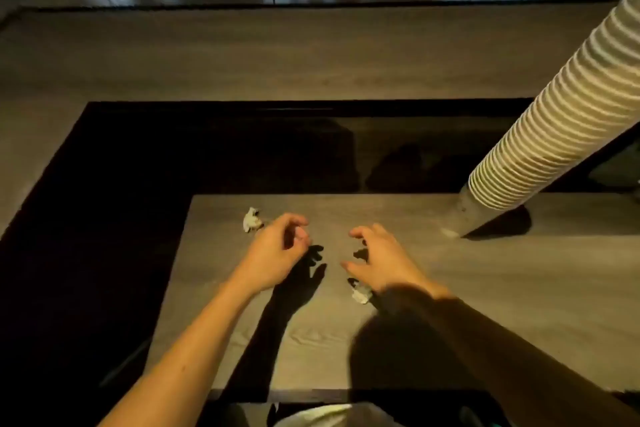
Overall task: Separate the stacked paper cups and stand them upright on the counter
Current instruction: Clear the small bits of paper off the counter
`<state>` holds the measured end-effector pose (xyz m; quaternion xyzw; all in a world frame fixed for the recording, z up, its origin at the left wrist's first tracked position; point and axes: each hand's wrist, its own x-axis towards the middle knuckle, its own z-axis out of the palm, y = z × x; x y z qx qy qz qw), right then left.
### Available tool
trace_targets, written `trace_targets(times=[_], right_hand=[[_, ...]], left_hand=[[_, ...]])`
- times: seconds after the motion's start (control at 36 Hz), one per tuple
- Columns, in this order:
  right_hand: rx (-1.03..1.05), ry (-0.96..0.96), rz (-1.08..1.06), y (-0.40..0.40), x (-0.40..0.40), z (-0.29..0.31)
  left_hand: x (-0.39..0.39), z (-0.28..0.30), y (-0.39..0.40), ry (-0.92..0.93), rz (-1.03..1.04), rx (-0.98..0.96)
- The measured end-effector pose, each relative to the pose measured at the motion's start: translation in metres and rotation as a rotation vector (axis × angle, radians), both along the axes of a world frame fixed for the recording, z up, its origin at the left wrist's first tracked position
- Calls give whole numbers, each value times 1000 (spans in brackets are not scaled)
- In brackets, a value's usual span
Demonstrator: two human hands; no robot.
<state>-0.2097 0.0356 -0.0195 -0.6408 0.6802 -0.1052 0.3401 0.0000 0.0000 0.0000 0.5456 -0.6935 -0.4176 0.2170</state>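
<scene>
One head-worn view looks forward and steeply down. It sits close above the counter, facing the floor beyond.

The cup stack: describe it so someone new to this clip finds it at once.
Start at the grey wood counter nearest the camera and go to its far right corner. There a tall cup stack rises and leans up to the frame's right edge. Its many pale rims form stripes, unlike the two small crumpled paper scraps near the hands.
</scene>
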Motion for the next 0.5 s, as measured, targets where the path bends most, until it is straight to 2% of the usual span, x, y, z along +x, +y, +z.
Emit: trace_targets(times=[0.11,0.22,0.28,0.36,0.44,0.5], right_hand=[[127,16,-81,12,2,-29],[141,78,-153,22,0,-53],[224,127,-174,24,2,-63],[266,136,-204,25,9,-75],[289,117,-246,25,15,-83],[305,119,-230,24,19,-87]], left_hand=[[0,-35,-4,-59,1,123],[6,-69,-19,-196,-68,65],[10,-82,-29,-321,-85,-20],[22,-95,-46,-605,-84,-242],[34,-110,-59,-790,-51,-174],[38,-117,-63,-812,-47,-116]])
